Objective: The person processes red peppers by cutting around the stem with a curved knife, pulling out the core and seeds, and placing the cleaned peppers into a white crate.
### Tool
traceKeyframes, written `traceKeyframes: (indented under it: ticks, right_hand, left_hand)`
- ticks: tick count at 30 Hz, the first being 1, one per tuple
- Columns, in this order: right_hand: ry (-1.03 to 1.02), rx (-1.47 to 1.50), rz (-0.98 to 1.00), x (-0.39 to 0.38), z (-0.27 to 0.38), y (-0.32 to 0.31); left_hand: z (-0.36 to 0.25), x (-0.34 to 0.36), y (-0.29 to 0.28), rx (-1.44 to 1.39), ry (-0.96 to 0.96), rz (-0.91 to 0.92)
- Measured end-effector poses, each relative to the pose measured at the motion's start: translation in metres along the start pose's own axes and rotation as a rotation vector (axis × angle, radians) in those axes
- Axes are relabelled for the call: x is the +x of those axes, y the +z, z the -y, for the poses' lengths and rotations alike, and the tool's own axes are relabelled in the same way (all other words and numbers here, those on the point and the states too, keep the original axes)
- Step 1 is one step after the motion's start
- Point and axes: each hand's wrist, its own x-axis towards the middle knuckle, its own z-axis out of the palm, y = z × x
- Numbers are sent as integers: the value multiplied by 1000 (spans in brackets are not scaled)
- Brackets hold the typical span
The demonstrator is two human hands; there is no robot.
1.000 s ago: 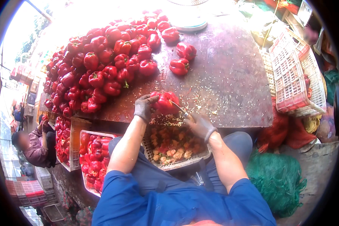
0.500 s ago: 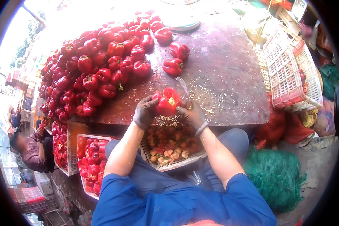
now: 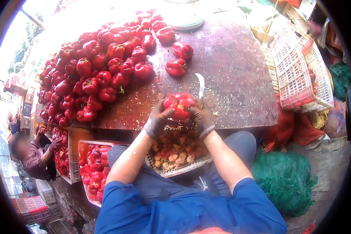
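Note:
Over the near edge of the table I hold a red bell pepper (image 3: 184, 100) between both gloved hands. Its cut side faces me, and pale core and seeds show in the opening. My left hand (image 3: 158, 119) is closed around its left side. My right hand (image 3: 202, 120) grips a knife (image 3: 201, 85) whose curved blade points up and away from me, and its fingers also press the pepper's right side. The knife's handle is mostly hidden in that hand. Beneath my hands, a crate (image 3: 171, 172) between my knees contains cut-out pepper cores.
Whole red peppers (image 3: 91, 70) are heaped on the table's left; two lie apart near its middle. Seeds are scattered over the tabletop (image 3: 238, 78). A crate of opened peppers (image 3: 94, 171) stands at my left, beside another person (image 3: 35, 156). White crates (image 3: 296, 70) and a green net sack (image 3: 282, 179) are at right.
The pepper has turned in my hands, its opening now tipped toward me. The knife blade has swung to the right and stands more upright. The person at left has reached toward the crate.

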Motion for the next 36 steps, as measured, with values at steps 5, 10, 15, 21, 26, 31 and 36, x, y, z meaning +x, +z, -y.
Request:
traceKeyframes:
  ticks: [5, 10, 15, 21, 26, 31, 36]
  right_hand:
    - [-215, -170, 7, 19, -35, -15]
    - [-25, -66, 104, 11, -20, -8]
    - [217, 111, 189, 24, -26, -24]
    - [266, 48, 121, 5, 10, -11]
    - [121, -338, 127, 12, 10, -17]
    - [24, -459, 202, 12, 9, -12]
    - [-64, -293, 190, 6, 2, -3]
  left_hand:
    - [-3, -7, 30, 37, -16, -67]
    - [9, 1, 11, 243, 74, -101]
    - [-8, -2, 15, 410, 71, -32]
    - [-13, 1, -8, 535, 73, -1]
    - [-14, -5, -1, 306, 38, -99]
    - [6, -4, -14, 469, 98, -87]
    - [7, -2, -7, 238, 150, -216]
